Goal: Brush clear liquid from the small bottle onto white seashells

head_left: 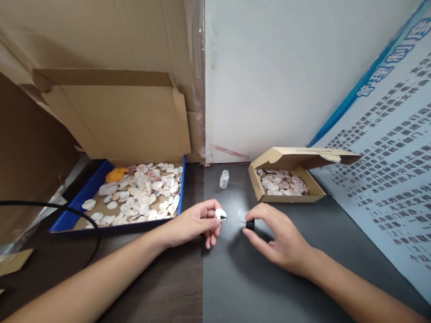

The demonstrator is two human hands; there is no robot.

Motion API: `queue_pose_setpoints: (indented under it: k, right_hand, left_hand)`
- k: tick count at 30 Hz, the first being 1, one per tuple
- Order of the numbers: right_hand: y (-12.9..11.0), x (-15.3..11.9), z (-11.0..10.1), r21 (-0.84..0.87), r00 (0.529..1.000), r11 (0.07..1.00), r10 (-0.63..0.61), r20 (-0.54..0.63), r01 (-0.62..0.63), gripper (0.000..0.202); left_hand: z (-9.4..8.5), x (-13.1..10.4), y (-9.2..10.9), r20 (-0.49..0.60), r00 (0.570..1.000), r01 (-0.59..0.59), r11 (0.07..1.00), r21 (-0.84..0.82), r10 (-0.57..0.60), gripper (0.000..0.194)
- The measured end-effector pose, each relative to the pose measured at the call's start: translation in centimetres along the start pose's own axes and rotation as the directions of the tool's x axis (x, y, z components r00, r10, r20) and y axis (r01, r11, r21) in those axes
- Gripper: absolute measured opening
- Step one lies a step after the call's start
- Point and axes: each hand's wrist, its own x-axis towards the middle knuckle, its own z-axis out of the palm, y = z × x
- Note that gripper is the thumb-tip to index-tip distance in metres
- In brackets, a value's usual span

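Pinched between the thumb and fingers of my left hand (202,223) is a small white seashell (220,214) with a dark patch on its right side. Just across from it, my right hand (279,235) grips a small black cap (249,224) between thumb and forefinger. A faint blurred streak shows at the cap's left, too unclear to name. The shell and the cap are apart. Behind both hands stands a small clear bottle (224,179) with a white label, upright and with no lid on it.
On the left sits a blue-edged cardboard box (184,186) with its lid raised, holding many shells and an orange item (116,174). A smaller carton (289,198) of shells stands at right. A black cable (50,204) crosses the left side. A white wall (269,80) rises behind.
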Motion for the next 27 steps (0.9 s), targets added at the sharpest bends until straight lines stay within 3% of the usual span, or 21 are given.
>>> queue_pose_setpoints:
  k: [5,27]
  right_hand:
    - [-0.13,-0.01,0.06,-0.016,0.999,1.0,0.024,-0.044,-0.025,0.008]
    - [-0.05,-0.01,0.03,-0.014,0.999,0.999,0.051,-0.007,-0.051,0.007]
  left_hand:
    - [-0.06,0.03,-0.09,0.006,1.0,-0.002,1.0,0.001,0.002,0.036]
    - [0.08,-0.07,0.26,0.004,0.999,0.033,0.999,0.022,-0.033,0.036]
